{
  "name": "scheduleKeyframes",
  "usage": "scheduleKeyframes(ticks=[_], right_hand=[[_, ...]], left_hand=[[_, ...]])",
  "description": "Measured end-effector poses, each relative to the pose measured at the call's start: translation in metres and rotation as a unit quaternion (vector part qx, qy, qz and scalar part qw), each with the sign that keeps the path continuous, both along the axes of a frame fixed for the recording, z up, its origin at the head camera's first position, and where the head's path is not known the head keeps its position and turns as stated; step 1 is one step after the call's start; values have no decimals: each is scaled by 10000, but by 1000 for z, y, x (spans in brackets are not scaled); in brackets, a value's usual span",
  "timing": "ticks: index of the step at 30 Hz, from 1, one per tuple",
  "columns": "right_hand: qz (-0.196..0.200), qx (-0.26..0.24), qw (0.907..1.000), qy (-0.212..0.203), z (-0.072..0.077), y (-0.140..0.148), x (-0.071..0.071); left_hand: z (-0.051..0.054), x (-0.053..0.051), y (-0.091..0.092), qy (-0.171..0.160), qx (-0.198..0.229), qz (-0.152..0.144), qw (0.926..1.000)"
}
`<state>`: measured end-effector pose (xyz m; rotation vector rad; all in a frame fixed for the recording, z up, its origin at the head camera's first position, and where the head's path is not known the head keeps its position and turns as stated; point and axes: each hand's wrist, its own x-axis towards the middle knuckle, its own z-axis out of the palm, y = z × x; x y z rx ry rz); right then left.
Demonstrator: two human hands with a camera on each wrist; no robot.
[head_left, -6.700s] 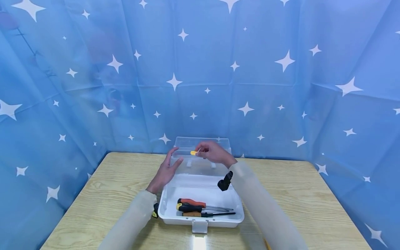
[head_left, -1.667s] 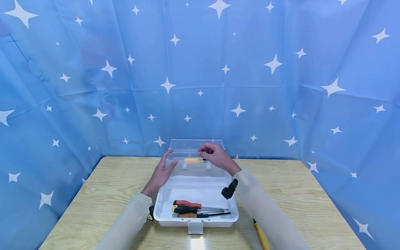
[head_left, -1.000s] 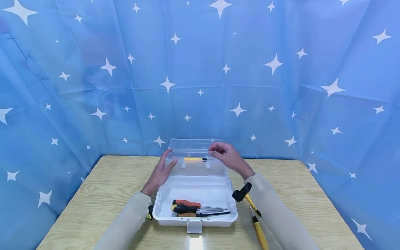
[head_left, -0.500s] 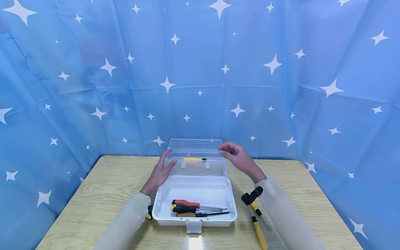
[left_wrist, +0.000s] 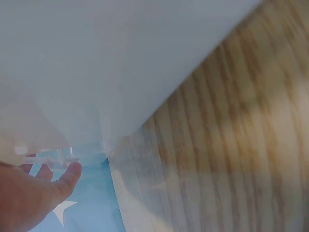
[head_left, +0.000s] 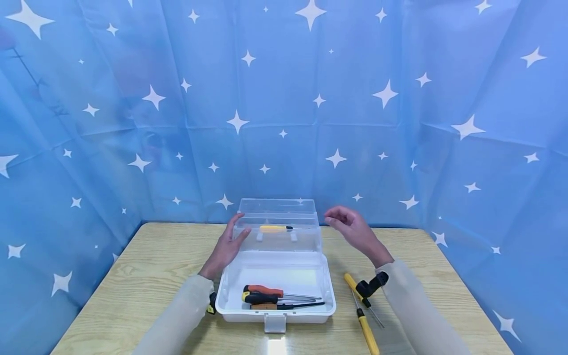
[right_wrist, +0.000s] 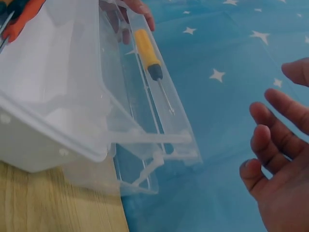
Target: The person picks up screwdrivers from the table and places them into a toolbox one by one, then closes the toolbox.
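A white toolbox (head_left: 306, 319) stands unfolded on the table, its clear tray (head_left: 248, 242) raised at the back. My left hand (head_left: 224, 251) holds the tray's left side, thumb in front and fingers at the edge. A small yellow-handled screwdriver (head_left: 273, 229) lies in that tray; the right wrist view shows its thin shaft. To the right of the tray, touching nothing, my right hand (head_left: 352, 230) hovers with fingers loosely bent. Inside the box's front lie a red-handled screwdriver (head_left: 266, 289), a black-and-yellow one (head_left: 257, 297) and a brown-handled one (head_left: 265, 306).
Two yellow-handled screwdrivers lie crossed on the wooden table (head_left: 426, 276) right of the box: one (head_left: 350, 281) under the right wrist's camera, the other (head_left: 368, 335) nearer the front. A star-patterned blue curtain (head_left: 284, 98) closes off the back and sides.
The yellow screwdriver, pinched in my right hand at first, now lies in the tray. My right hand has let go and moved right, uncovering the two on the table. The left hand stays put.
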<state>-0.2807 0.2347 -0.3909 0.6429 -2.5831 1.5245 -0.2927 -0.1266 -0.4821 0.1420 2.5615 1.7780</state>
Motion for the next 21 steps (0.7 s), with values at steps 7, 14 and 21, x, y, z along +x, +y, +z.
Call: scheduleKeyframes(ticks=[7,14,21], right_hand=[[-41,45,10000,-10,-3,14,6],[-144,115,9998,-112,-9,26,14],[-226,224,9993,-178,-16,37,21]], left_hand=[[-1,1,0,209,-14,-62,9998],[-2,0,-1,224,9,-89,9997],[6,3,-1,8,90,-182,9998]])
